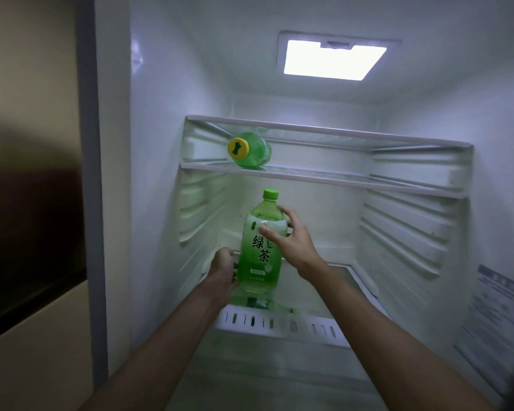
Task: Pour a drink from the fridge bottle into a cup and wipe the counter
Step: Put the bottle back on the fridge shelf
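Note:
A tall green tea bottle (261, 247) with a green cap stands upright inside the open fridge, above the lower glass shelf (339, 269). My left hand (221, 269) grips its lower left side. My right hand (288, 235) wraps around its upper right side, thumb across the label. The bottle's base hovers at or just over the shelf; I cannot tell if it touches. No cup or cloth is in view.
A second green bottle (250, 149) with a yellow cap lies on its side on the upper glass shelf (353, 180). The fridge light (333, 59) glows overhead. White ribbed fridge walls close in left and right. A vented drawer front (279, 323) sits below.

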`<state>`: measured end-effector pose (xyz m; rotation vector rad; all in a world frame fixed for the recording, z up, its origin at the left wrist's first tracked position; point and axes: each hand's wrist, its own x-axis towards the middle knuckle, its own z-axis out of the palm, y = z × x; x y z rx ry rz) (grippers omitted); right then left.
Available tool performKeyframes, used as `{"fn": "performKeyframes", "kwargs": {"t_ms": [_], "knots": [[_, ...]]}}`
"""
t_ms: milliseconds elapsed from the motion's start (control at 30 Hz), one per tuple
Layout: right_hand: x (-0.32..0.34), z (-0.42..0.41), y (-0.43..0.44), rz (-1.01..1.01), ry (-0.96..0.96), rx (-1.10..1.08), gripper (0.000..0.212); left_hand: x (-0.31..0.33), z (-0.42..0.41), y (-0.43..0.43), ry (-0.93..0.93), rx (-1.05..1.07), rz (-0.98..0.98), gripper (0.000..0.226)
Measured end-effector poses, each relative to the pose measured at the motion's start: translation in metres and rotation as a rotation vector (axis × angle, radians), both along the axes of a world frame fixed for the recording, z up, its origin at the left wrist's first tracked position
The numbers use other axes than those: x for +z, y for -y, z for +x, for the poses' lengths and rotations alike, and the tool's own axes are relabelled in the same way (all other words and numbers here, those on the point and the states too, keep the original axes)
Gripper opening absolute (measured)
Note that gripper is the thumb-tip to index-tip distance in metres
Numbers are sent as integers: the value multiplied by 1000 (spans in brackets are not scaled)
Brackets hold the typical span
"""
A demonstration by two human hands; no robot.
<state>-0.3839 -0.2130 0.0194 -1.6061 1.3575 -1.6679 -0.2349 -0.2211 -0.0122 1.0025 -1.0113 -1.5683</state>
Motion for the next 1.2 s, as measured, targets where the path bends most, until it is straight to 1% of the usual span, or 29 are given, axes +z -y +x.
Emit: {"fn": "performKeyframes", "kwargs": {"t_ms": [100,267,433,533,700,833,900,967,1067,1133,1200], "knots": [[-3,-9,10,0,-23,-10,65,-1,-10,8,-23,17,22,30],[-7,-20,25,4,-45,-14,67,0,-19,20,-5,15,57,27],[-9,-21,34,2,-38,-26,66,-3,-18,29,45,-12,33,34],[-11,-21,39,9,-63,-50,67,-4,-18,33,57,-27,26,34],[-12,-22,41,44,-145,-94,78,-5,-18,35,125,-57,11,36],[-9,-19,32,112,-199,-123,92,-4,-21,28,210,-88,-63,40],[-7,-17,22,146,-248,-163,98,-4,-19,23,298,-98,-147,41],[-9,-16,10,185,-322,-214,98,-8,-15,18,452,-92,-293,39],[-13,-14,-11,261,-437,-286,89,-13,-9,10,739,-48,-495,39],[-15,-11,-26,328,-502,-328,81,-12,-5,-3,891,-26,-560,36],[-16,-7,-43,392,-557,-343,73,-12,2,-19,993,-22,-618,35]]}}
